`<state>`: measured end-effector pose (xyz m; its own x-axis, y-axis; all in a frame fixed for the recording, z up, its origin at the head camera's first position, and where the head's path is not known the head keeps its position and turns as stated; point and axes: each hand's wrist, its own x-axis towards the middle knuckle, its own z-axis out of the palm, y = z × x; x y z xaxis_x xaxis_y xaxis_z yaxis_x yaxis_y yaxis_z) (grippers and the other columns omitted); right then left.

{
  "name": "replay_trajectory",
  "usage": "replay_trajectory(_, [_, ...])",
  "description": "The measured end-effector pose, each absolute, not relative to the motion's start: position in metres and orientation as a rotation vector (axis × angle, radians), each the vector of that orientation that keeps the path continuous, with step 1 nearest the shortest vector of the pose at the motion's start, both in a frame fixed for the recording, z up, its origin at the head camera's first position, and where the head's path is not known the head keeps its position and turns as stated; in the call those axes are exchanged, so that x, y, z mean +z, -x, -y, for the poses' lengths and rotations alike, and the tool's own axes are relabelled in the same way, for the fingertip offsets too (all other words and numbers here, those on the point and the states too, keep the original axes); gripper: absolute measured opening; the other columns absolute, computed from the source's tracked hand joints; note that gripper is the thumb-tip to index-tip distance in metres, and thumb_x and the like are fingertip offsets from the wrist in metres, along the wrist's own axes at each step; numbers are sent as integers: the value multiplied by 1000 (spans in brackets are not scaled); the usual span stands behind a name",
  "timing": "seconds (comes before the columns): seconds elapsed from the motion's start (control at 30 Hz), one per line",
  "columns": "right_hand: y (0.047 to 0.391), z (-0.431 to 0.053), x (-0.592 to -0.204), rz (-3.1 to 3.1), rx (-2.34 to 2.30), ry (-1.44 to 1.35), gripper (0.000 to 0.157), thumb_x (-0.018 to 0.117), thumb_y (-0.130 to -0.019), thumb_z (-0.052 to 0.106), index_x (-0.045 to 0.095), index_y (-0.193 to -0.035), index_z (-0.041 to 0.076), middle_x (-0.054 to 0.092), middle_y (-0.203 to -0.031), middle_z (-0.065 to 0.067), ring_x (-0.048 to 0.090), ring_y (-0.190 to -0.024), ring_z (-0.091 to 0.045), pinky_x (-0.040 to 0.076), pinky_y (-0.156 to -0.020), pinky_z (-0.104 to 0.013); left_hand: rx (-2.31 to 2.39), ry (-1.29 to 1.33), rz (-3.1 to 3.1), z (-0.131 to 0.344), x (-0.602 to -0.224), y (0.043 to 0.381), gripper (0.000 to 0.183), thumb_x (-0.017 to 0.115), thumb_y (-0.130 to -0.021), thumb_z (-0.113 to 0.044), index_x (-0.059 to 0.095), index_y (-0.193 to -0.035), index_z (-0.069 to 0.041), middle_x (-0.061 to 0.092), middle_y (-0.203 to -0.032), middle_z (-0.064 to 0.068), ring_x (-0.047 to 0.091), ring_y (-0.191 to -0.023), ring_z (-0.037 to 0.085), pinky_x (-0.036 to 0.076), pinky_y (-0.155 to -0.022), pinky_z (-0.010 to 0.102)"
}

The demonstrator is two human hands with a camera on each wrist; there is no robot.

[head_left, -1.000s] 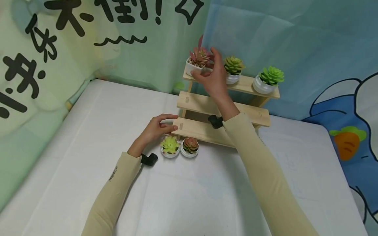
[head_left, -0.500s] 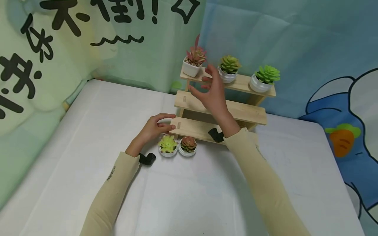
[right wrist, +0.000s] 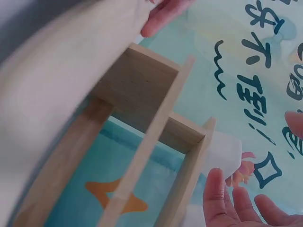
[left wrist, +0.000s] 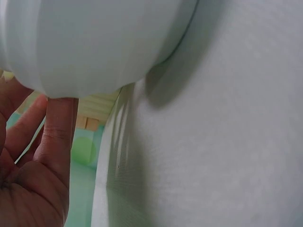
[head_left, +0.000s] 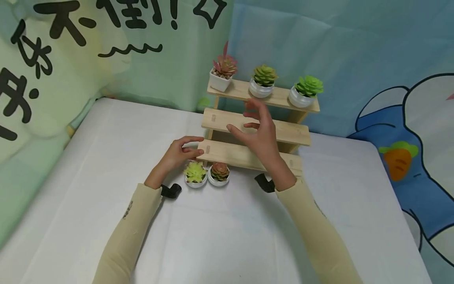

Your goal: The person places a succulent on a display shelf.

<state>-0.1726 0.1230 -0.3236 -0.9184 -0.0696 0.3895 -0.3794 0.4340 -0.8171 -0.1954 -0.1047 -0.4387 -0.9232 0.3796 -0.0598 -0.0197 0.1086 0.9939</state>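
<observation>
My right hand [head_left: 260,138] is loosely spread and empty over the stand [head_left: 232,154], my left hand [head_left: 176,155], fairly straight, touches its low left end, likely bracing it, three plants [head_left: 264,79] sit spaced up top, presumably avoiding crowding, two pots [head_left: 218,173] just in front.

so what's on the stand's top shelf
The top shelf holds a reddish succulent, a dull green succulent and a bright green succulent in white pots. The surface under the pots is covered.
</observation>
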Motion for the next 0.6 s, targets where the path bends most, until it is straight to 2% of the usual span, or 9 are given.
replay_trajectory(0.43, [128,-131,-369,2551,1511,-359,70,81,-78,3,44,-138,-2,50,-135,-21,57,-112,-35,51,-87,-49,1876,-399,-2108,106,-440,196,44,64,-94,-3,53,-136,4,65,-112,32,68,-72,5,59,-75,30])
replay_trajectory(0.6, [112,-132,-387,2628,1479,-374,62,82,-79,5,52,-133,0,54,-129,-19,61,-98,-34,53,-82,-48,1880,-386,-2096,105,-440,195,44,64,-94,-3,53,-136,3,65,-112,32,68,-71,5,58,-75,29])
